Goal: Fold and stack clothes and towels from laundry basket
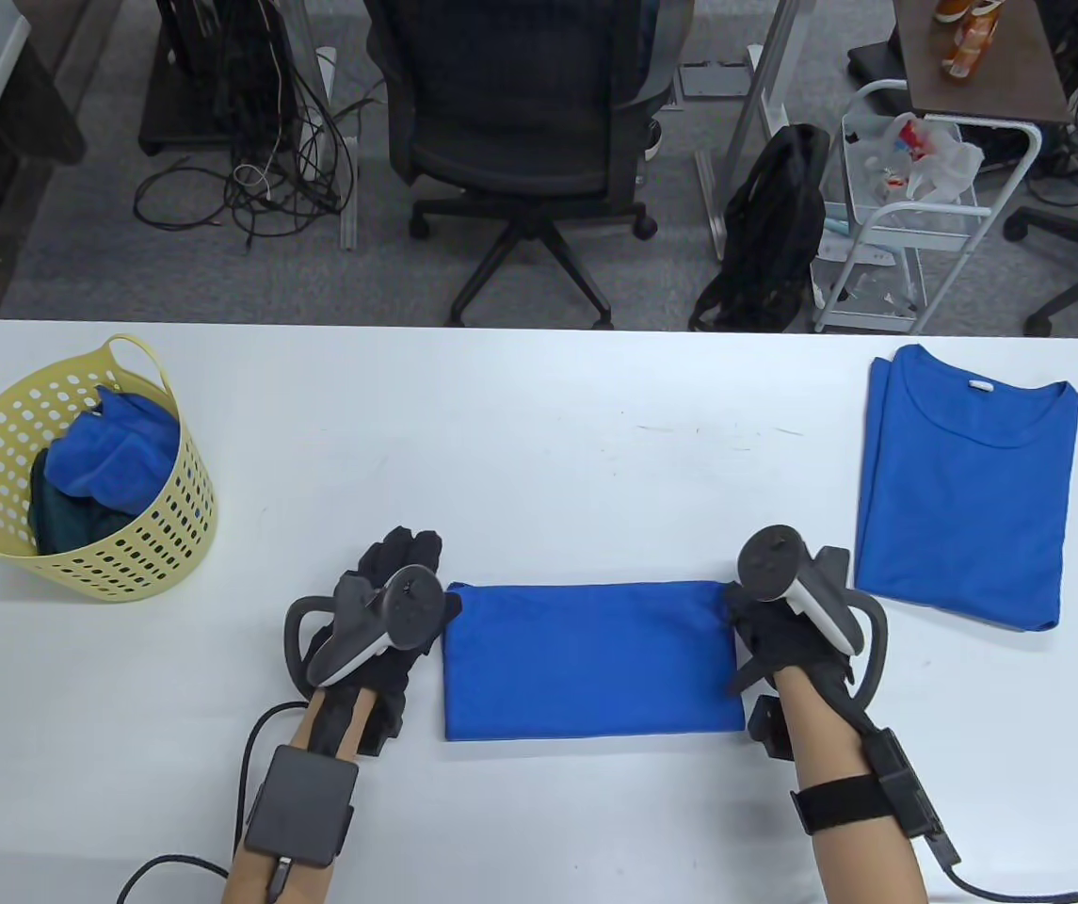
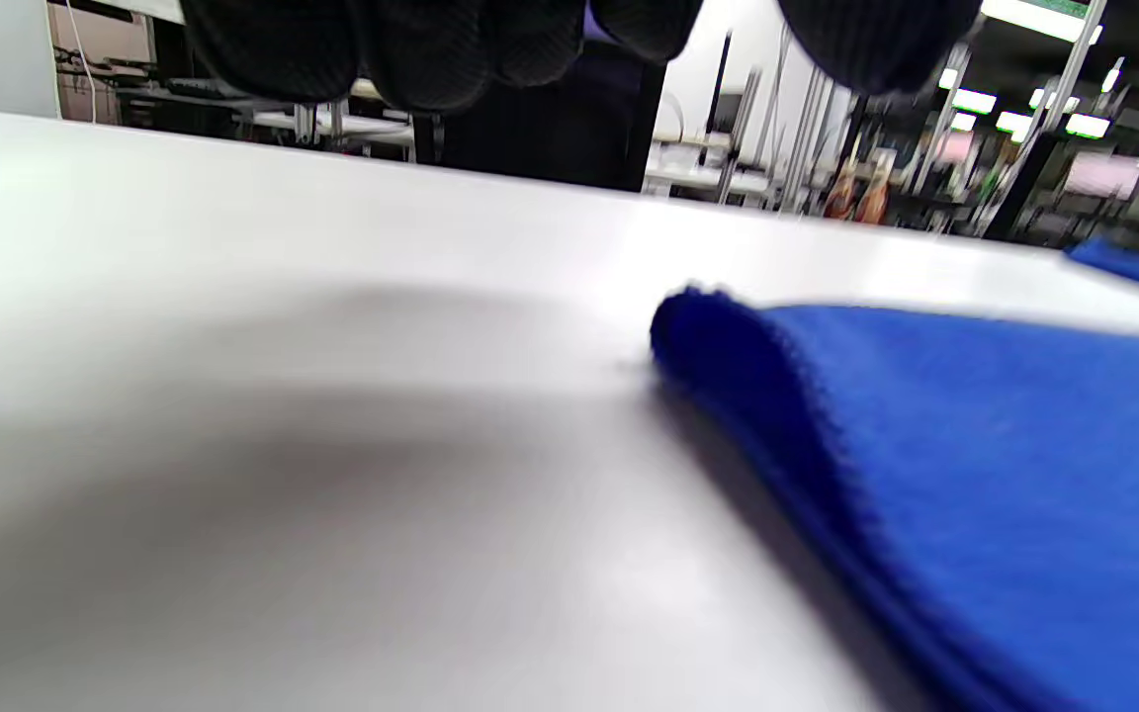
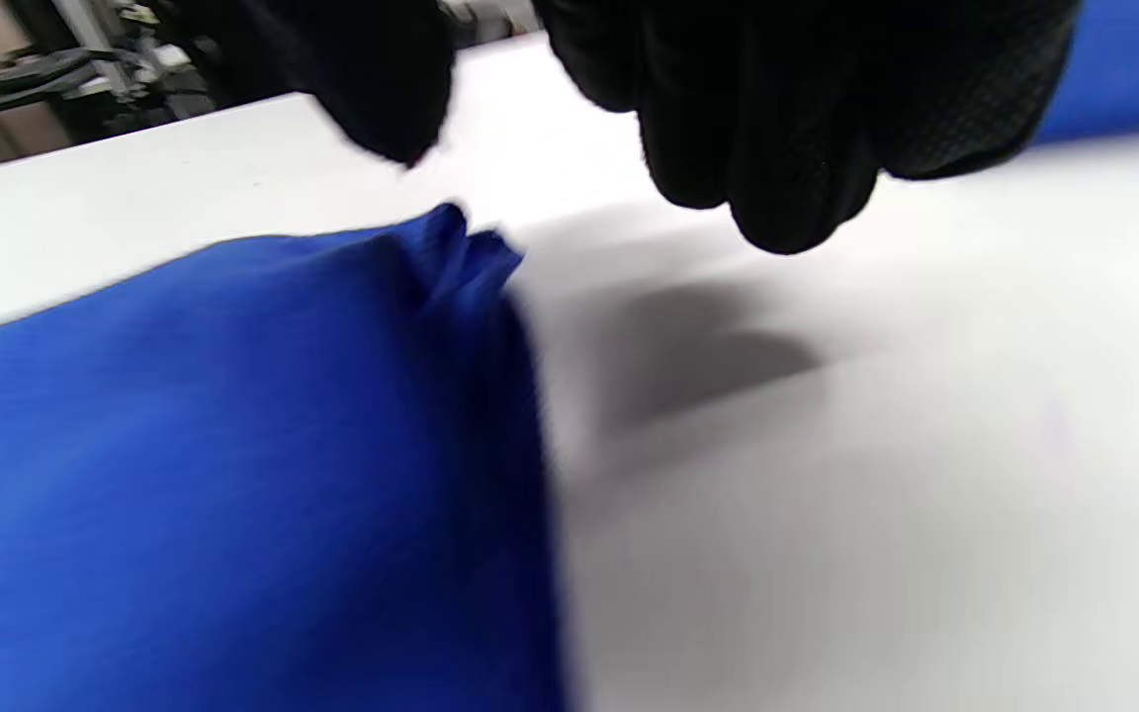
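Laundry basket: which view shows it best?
Table view: the yellow laundry basket shows whole at the table's left, blue cloth inside. Neither wrist view shows it; both show only the folded blue garment and tabletop.

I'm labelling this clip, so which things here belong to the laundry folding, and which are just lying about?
Belongs to the job:
folded blue cloth between both hands
folded blue T-shirt
yellow laundry basket holding blue towel

Lying about:
office chair
black backpack
white cart
floor cables
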A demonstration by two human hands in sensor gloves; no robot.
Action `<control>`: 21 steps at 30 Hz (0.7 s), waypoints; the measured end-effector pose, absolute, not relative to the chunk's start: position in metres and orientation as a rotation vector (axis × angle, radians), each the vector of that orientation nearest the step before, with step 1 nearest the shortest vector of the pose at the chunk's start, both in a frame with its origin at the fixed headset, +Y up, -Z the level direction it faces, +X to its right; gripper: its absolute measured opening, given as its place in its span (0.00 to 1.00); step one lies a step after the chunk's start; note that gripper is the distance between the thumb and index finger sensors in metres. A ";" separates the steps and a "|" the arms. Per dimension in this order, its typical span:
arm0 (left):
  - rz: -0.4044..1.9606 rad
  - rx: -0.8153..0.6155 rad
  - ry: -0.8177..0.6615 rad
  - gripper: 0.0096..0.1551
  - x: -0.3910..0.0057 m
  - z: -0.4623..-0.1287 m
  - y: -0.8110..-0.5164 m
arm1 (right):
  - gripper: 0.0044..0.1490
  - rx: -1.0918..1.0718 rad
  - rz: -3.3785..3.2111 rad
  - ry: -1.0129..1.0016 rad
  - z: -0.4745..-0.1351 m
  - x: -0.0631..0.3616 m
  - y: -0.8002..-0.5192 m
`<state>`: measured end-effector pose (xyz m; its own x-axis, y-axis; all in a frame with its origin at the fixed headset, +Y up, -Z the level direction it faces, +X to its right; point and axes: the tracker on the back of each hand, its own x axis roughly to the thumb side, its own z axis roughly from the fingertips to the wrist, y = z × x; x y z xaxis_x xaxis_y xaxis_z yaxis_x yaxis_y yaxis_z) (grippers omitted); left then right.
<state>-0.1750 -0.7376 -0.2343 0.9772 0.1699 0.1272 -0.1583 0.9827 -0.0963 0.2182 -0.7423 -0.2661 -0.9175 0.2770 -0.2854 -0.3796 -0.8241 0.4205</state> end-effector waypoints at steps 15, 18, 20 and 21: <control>0.305 -0.049 -0.141 0.47 -0.210 -0.172 -0.747 | 0.22 -0.426 2.402 0.611 -0.246 0.209 -0.770; 0.322 -0.045 -0.139 0.47 -0.212 -0.173 -0.745 | 0.24 -0.267 2.201 0.539 -0.242 0.223 -0.756; 0.345 -0.046 -0.138 0.47 -0.213 -0.173 -0.744 | 0.27 -0.194 2.083 0.534 -0.237 0.236 -0.755; 0.351 -0.045 -0.139 0.47 -0.214 -0.173 -0.744 | 0.29 -0.196 2.060 0.530 -0.236 0.240 -0.756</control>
